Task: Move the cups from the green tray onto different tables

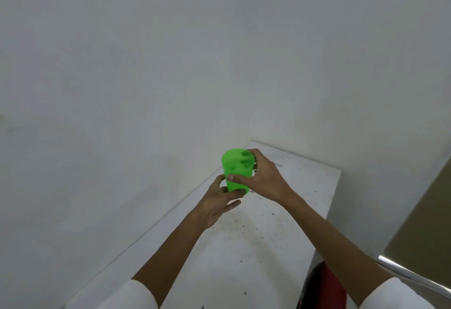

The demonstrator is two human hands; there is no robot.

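A translucent green cup (235, 168) is held upright above the far part of a white table (268, 223). My right hand (264, 174) wraps the cup's upper side, thumb across the front and fingers showing dark through the plastic. My left hand (217, 202) cups its base from below and the left. Whether the cup touches the tabletop I cannot tell. The green tray is not in view.
The white table runs along a plain white wall (146, 77) on the left and ends at the room's corner. Its surface has dark specks. A red object (329, 284) sits below the table's right edge, and a shiny metal rail (410, 274) crosses the lower right.
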